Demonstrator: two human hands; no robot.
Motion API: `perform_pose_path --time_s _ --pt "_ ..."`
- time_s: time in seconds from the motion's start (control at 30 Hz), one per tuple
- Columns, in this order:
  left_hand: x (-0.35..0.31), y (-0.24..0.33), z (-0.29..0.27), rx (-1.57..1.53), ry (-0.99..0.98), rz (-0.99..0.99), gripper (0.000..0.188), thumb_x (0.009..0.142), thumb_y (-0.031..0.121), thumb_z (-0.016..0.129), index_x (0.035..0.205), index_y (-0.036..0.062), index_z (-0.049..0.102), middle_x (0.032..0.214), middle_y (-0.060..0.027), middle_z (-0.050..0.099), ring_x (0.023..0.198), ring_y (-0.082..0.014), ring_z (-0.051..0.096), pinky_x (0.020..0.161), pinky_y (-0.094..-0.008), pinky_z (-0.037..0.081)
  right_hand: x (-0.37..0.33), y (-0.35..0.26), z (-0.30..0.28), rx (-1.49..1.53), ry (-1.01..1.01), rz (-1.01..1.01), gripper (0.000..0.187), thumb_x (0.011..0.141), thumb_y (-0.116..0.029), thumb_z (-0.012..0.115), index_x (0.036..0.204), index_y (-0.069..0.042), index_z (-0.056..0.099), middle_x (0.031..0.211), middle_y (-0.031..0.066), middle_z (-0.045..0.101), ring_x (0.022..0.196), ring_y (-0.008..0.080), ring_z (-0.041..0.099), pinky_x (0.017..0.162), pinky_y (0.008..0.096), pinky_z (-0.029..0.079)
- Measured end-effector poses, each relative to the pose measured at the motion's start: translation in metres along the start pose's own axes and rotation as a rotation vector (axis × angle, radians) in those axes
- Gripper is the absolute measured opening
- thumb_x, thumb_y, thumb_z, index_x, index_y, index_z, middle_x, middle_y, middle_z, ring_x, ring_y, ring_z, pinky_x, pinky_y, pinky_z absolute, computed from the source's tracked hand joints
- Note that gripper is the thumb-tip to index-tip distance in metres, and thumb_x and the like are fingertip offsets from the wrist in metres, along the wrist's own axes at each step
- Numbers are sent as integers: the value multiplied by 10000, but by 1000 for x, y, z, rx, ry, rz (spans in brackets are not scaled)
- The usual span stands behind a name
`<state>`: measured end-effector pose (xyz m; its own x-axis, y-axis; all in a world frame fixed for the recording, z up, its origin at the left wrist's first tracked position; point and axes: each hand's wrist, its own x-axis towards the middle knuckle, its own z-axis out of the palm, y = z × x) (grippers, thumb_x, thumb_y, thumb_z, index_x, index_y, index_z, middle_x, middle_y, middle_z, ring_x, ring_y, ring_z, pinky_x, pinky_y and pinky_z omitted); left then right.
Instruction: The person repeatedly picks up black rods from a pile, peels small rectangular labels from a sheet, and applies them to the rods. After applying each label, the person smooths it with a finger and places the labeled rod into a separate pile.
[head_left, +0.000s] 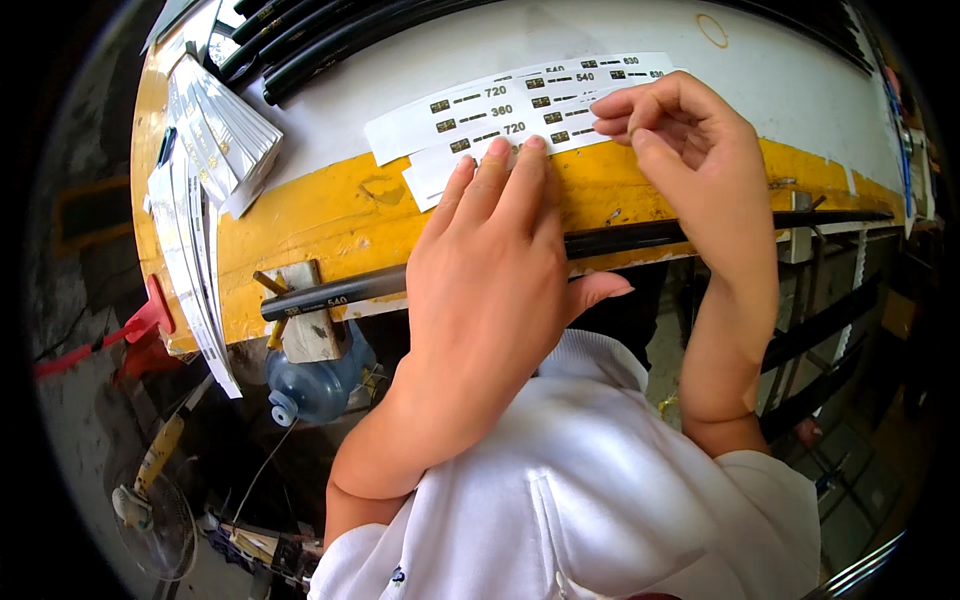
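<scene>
My left hand (495, 245) lies flat with its fingers stretched out. Its fingertips press on white label strips (400, 135) printed with rows of dark marks. At the strips' right end my right hand (690, 145) is raised, thumb and index finger pinched together. Anything between them is too small or hidden to make out. Beneath my left hand a long black tube (625, 238) runs along the table's near edge. Gold marking shows by its left end, and my left palm hides part of its length.
Wooden blocks with pegs (308, 330) support the tube at the edge of the yellow and white table (330, 215). More label strips (225, 135) are stacked at the left. Several black tubes (330, 45) lie at the back. Below hang a blue water bottle (315, 385) and a fan (150, 520).
</scene>
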<state>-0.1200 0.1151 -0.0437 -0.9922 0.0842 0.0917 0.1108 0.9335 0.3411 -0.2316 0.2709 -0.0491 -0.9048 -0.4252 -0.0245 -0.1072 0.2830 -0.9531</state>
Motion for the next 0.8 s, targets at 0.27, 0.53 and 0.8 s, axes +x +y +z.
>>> perform_pose_path --time_s 0.27,0.53,0.8 --pt "0 0 1 -23 54 11 780 715 534 735 1195 -74 638 1306 -158 616 1238 -336 577 1078 -420 437 8 12 0 -552 157 -106 195 828 -104 735 956 18 653 915 88 665 779 187 652 765 306 532" --pt "0 -1 2 -29 65 16 761 725 514 739 1194 -76 635 1306 -161 613 1251 -333 569 1084 -423 429 13 11 3 -585 88 0 157 857 -123 713 930 5 659 897 73 659 765 184 637 736 317 519" --pt "-2 -1 4 -56 65 15 724 685 502 767 1108 -78 672 1269 -176 604 1244 -316 534 1106 -425 398 -3 -4 0 108 -125 -28 128 966 -126 599 952 0 584 1089 169 686 986 200 673 928 320 531"
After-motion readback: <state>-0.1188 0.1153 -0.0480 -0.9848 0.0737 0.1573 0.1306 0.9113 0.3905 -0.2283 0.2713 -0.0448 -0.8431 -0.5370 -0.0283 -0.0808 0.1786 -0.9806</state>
